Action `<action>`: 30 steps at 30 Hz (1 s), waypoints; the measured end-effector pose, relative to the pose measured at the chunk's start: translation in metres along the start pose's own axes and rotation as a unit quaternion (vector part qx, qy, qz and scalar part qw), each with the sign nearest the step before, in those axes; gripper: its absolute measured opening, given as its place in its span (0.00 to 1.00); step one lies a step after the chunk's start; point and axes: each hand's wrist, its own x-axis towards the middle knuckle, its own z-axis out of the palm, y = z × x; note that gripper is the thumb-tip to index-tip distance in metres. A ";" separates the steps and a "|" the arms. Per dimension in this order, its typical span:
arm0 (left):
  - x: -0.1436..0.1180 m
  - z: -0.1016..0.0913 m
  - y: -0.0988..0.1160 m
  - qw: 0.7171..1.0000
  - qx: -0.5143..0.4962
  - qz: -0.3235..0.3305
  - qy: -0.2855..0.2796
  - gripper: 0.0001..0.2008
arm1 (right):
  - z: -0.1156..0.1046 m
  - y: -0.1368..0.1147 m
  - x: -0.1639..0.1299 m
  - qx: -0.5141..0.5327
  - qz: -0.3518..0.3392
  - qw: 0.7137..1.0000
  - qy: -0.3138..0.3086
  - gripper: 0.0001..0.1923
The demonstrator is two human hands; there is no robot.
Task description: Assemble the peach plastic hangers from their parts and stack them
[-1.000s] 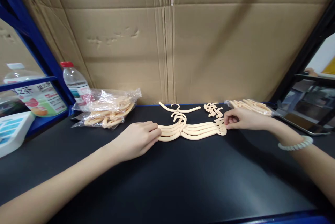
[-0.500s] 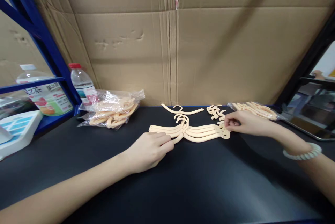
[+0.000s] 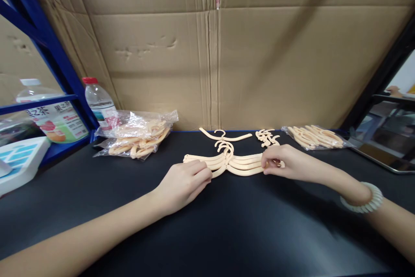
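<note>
Several beige clothes hangers [image 3: 246, 167] lie overlapped in a row on the black table, their hooks pointing away from me. My left hand [image 3: 186, 185] is closed over the left arm of the nearest hangers, its fingertips hidden. At the opposite ends, my right hand [image 3: 281, 161] pinches the tip of the nearest hanger between thumb and fingers. Part of a small beige piece peeks out behind those fingers. Beyond the row lies a single hanger [image 3: 238, 138], and to its right a heap of small curved beige pieces [image 3: 266, 137].
Bagged hangers [image 3: 142, 136] lie at the back left beside a red-capped bottle [image 3: 100, 100]. Another bag of hangers [image 3: 314, 136] is at the back right. A cardboard wall [image 3: 162, 65] closes off the back; a blue frame [image 3: 48, 52] stands left.
My right hand has moved left and slightly nearer, from the round cut-out pieces beside the hanger ends onto the nearest hanger's tip. My left hand stays on the hangers.
</note>
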 end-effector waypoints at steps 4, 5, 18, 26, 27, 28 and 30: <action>0.000 -0.001 0.001 1.000 -0.001 -0.005 -0.004 0.10 | 0.001 -0.002 0.001 -0.016 0.013 1.000 -0.018 0.04; 0.000 -0.001 0.001 1.000 0.000 -0.004 -0.004 0.10 | 0.001 -0.002 0.001 -0.018 0.014 1.000 -0.020 0.04; 0.000 0.000 0.001 1.000 -0.004 -0.014 -0.003 0.10 | 0.001 0.002 0.000 -0.031 0.018 0.999 -0.018 0.04; 0.000 0.001 0.002 1.000 -0.002 -0.021 -0.002 0.10 | 0.000 0.002 0.000 -0.026 0.021 0.999 -0.016 0.03; 0.000 0.001 0.002 1.000 -0.001 -0.021 0.000 0.09 | 0.000 0.002 0.000 -0.024 0.023 0.999 -0.018 0.03; 0.000 0.001 0.002 1.000 0.000 -0.022 0.001 0.09 | 0.000 0.001 0.000 -0.023 0.025 0.999 -0.020 0.03; 0.000 0.001 0.002 1.000 0.001 -0.024 0.006 0.09 | -0.001 0.001 0.000 -0.022 0.027 0.999 -0.020 0.03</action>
